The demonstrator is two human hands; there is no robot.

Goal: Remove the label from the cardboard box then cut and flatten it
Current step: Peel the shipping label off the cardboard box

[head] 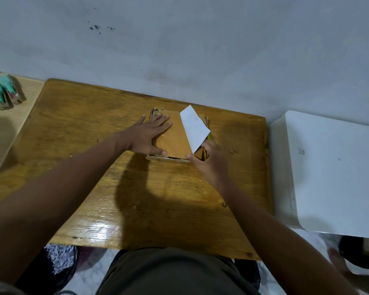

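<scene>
Peeling the label [194,126] with my right hand [209,160] pinching its corner, left hand [146,136] flat on the cardboard box [175,143]; next, a steady pull.

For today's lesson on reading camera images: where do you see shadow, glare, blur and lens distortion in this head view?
Head view: a dark shadow of the arms falls on the wooden table below the cardboard box; glare shines on the table's near edge; the right hand pulling the white label is motion-blurred, the left hand sharper; the wide lens bows the table edges.
</scene>
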